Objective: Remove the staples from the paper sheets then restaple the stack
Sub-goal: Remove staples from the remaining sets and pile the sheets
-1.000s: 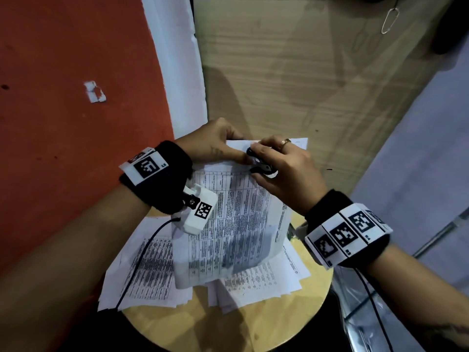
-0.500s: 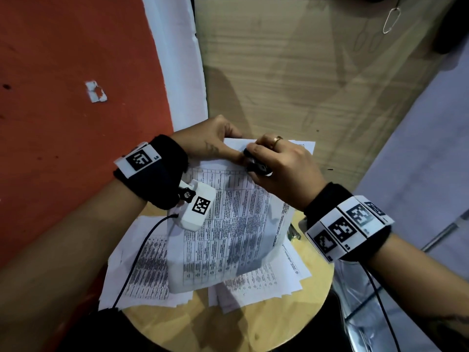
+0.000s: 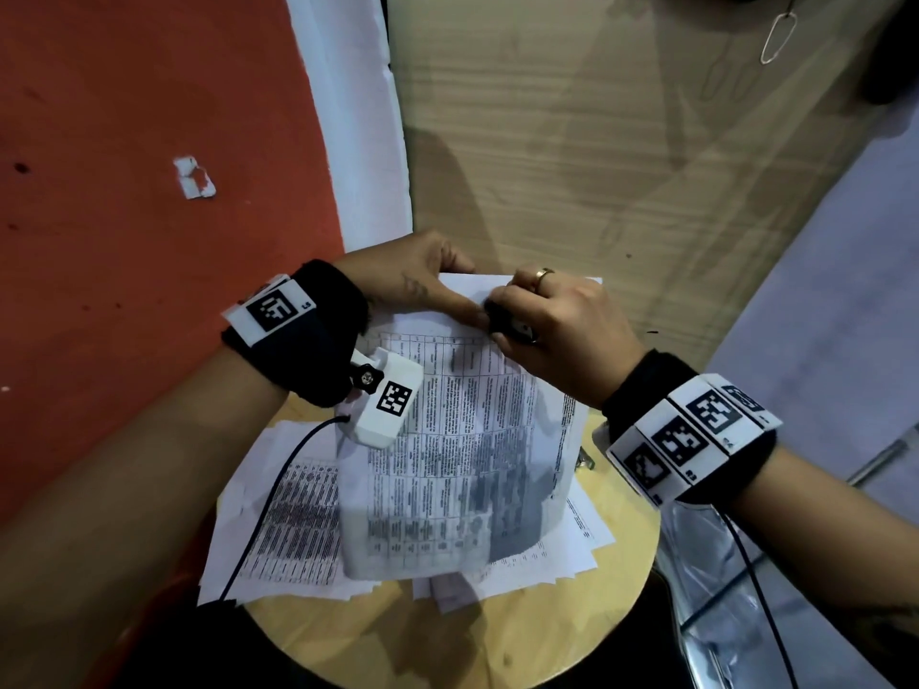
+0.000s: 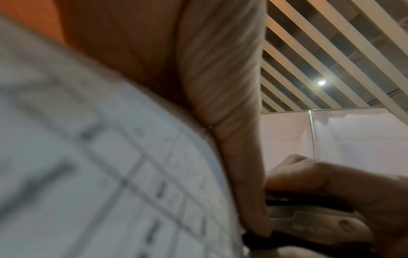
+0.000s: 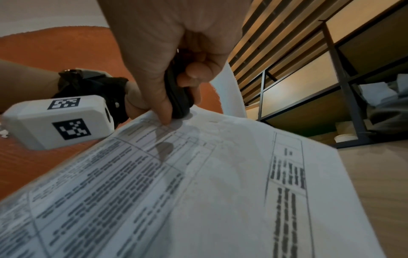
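dim warm light; ceiling lamp (image 4: 322, 82) glares; left wrist view blurred; wide-angle edges bend.

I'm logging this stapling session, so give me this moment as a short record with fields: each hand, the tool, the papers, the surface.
left hand: pinches the top edge of the held sheets
right hand: grips a small black tool
tool: tip at the top edge of the sheets; staple not visible
held sheets: printed tables, lifted above the pile
loose papers: spread under the held sheets
round wooden table: carries the papers
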A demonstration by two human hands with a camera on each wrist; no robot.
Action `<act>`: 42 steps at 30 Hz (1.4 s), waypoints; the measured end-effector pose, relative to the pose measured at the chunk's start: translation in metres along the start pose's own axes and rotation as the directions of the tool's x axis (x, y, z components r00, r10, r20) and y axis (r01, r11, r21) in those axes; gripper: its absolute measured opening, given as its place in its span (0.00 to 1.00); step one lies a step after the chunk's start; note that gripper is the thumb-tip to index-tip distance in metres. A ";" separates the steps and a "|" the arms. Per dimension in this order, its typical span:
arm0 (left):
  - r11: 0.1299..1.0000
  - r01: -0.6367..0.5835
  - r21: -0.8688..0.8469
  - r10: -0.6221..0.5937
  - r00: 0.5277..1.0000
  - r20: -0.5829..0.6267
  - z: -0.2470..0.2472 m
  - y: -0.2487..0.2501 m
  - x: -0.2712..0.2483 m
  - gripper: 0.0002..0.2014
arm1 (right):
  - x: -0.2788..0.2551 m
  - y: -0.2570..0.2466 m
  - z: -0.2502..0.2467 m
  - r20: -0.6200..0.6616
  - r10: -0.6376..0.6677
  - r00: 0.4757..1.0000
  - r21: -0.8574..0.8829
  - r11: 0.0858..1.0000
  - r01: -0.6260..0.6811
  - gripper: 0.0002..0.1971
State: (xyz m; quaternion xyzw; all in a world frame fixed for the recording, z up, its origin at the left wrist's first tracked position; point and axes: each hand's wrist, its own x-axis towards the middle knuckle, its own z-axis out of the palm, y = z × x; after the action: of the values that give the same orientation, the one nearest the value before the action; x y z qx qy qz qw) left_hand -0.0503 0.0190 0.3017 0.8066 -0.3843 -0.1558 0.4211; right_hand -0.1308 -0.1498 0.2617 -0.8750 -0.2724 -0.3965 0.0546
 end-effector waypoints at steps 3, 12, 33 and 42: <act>0.999 -0.032 -0.021 0.032 0.999 0.009 0.001 -0.001 0.001 0.09 | -0.002 0.003 0.000 -0.038 0.054 0.998 0.061 0.997 -0.051 0.15; 0.985 -0.168 -0.035 0.163 0.979 -0.127 0.001 -0.008 0.003 0.28 | -0.005 0.009 0.001 -0.092 0.231 0.969 0.326 0.926 -0.190 0.14; 0.984 -0.076 0.164 0.135 0.913 -0.386 0.010 -0.023 0.005 0.11 | -0.001 0.010 0.004 -0.252 0.217 0.943 0.015 0.975 -0.220 0.09; 0.977 -0.058 0.203 0.127 0.930 -0.346 0.002 -0.029 -0.004 0.05 | -0.015 0.010 0.019 -0.057 0.406 0.912 0.215 0.897 -0.386 0.16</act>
State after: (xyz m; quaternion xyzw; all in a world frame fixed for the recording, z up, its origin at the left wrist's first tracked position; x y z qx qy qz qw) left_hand -0.0404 0.0308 0.2769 0.8387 -0.3523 0.0507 0.4123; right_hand -0.1211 -0.1593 0.2389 -0.8811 -0.1237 -0.3913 0.2353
